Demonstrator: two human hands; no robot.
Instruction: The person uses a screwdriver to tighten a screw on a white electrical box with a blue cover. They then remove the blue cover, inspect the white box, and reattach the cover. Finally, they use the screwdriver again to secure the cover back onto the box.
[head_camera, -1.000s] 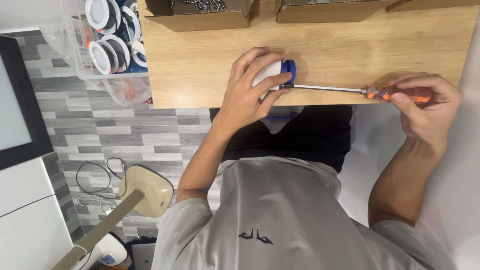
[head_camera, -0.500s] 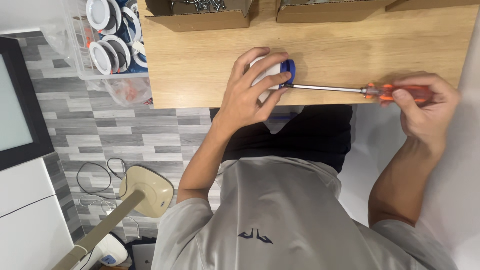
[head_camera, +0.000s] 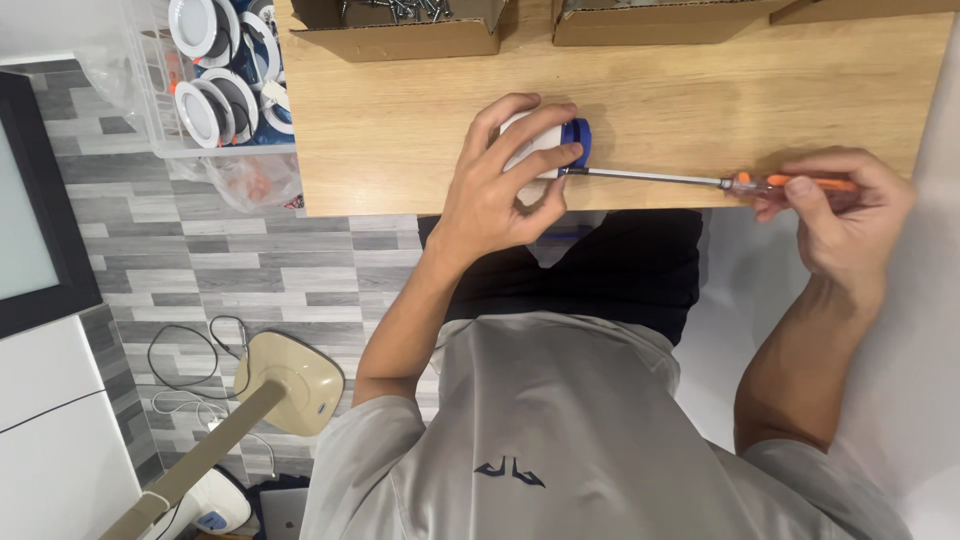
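My left hand (head_camera: 497, 190) grips a small white cylindrical part with a blue end (head_camera: 560, 140), holding it down near the front edge of the wooden table (head_camera: 400, 130). My right hand (head_camera: 845, 205) holds the orange handle of a long screwdriver (head_camera: 700, 180). The metal shaft lies level along the table's front edge, and its tip meets the blue end of the part. Fingers hide most of the white body.
Two open cardboard boxes (head_camera: 400, 30) (head_camera: 650, 20) stand at the table's far side, one with screws in it. A clear bin of round white fittings (head_camera: 215, 80) sits left of the table. A beige lamp base (head_camera: 290, 380) and cables lie on the grey tiled floor.
My right hand has shifted slightly on the screwdriver handle, as in a turn. My left hand and the part stay in the same place.
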